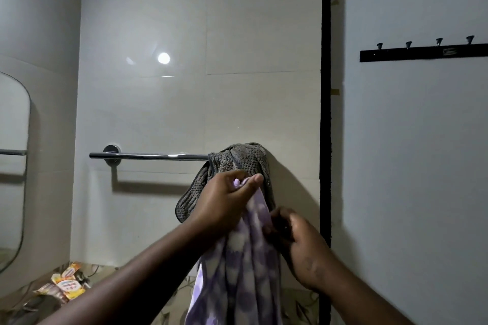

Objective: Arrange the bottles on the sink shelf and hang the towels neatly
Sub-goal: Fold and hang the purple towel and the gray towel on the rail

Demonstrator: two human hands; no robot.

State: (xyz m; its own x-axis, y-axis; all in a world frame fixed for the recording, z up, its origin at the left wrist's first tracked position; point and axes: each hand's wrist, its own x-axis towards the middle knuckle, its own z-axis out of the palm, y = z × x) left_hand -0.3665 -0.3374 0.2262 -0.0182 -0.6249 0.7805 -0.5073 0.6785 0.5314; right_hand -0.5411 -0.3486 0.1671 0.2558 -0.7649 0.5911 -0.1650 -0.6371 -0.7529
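Observation:
A purple and white patterned towel hangs bunched in front of me. My left hand pinches its top corner just below the rail. My right hand grips the towel's right edge lower down. A grey waffle towel is draped in a heap over the right end of the chrome towel rail, right behind my left hand. No bottles are in view.
A black hook rack with several metal pegs sits on the white door at the right, framed by a black door jamb. A mirror hangs at the left. Small orange and white packets lie at the lower left.

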